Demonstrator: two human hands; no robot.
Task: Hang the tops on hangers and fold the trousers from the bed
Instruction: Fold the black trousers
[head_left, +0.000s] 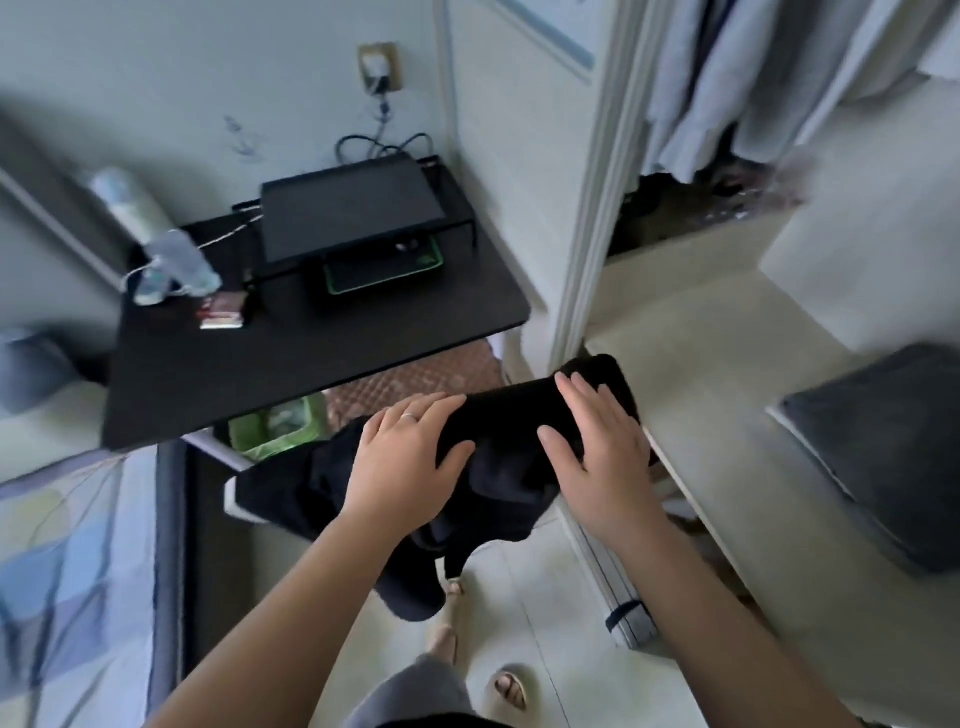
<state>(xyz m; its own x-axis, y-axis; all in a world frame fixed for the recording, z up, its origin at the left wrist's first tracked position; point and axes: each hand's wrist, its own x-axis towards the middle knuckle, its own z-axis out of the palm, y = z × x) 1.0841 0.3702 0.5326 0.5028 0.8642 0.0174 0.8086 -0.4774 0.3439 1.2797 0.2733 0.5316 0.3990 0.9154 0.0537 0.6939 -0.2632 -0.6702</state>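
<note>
My left hand (410, 447) and right hand (597, 441) lie spread flat on the soft black cloth garment (509, 415); I judge it light and floppy, best gripped along its folded edge.

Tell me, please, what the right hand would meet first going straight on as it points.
Probably the white wardrobe frame, just past the black garment the right hand rests on; depth is unclear.

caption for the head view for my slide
Left hand and right hand flat on a black garment hanging off a pale shelf
</note>
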